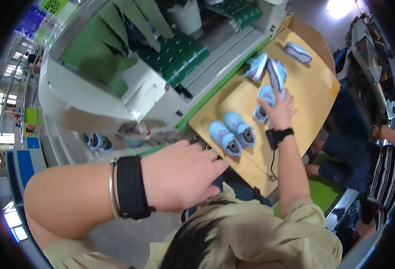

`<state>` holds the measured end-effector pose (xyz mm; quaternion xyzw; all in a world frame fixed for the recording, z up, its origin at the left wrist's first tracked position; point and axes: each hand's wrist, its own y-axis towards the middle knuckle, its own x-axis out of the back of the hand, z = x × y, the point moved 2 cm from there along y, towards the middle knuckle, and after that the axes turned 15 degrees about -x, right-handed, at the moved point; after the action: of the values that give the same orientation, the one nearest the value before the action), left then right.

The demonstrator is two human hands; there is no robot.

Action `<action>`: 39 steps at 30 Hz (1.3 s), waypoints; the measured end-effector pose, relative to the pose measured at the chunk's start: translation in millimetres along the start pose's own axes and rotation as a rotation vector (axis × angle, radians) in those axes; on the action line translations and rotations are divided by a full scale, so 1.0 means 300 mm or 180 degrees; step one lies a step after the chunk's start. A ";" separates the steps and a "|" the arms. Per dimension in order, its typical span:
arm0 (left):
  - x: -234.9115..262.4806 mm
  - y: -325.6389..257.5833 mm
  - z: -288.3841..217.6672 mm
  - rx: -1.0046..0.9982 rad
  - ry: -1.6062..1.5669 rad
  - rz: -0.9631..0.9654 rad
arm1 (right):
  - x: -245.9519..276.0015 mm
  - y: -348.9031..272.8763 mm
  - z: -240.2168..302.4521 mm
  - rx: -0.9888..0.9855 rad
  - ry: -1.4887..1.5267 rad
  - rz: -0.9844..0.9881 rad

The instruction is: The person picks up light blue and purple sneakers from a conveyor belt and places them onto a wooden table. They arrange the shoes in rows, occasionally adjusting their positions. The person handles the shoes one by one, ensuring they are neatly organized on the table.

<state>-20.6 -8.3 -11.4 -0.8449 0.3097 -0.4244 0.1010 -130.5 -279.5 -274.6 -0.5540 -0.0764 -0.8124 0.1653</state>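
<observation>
My right hand (280,110) reaches out over the table with its fingers spread. Its thumb and forefinger lie against a light blue shoe (265,93), and the palm hides whatever is under it. A bit of light blue shows between the fingers. Nearer to me, a pair of light blue shoes stands upright side by side, a left shoe (224,135) and a right shoe (238,124), with dark insides. My left hand (184,175) hangs in front of my body, back up, thumb apart from the loosely bent fingers. Nothing shows in it; its palm is hidden.
Farther along the wooden tabletop (314,89) lie more shoes: one upright (256,67), one tipped (276,74), one on its side (298,52). A machine with a green perforated belt (173,58) borders the table on the left. Another person (354,163) is at the right.
</observation>
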 end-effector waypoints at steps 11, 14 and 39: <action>0.001 -0.015 0.003 0.0013 -0.0088 -0.0133 | -0.026 -0.049 -0.286 0.1018 0.0359 0.0664; -0.001 -0.017 0.003 0.0078 -0.0171 -0.0074 | 0.028 -0.148 -0.340 0.0978 0.0202 0.0843; 0.025 0.016 -0.016 0.0139 -0.0262 -0.0017 | 0.184 -0.329 -0.713 0.0484 0.1329 0.1507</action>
<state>-22.9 -16.2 -5.6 -0.8600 0.2937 -0.3962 0.1310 -370.7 -263.3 -297.6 -0.3639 0.0297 -0.8394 0.4027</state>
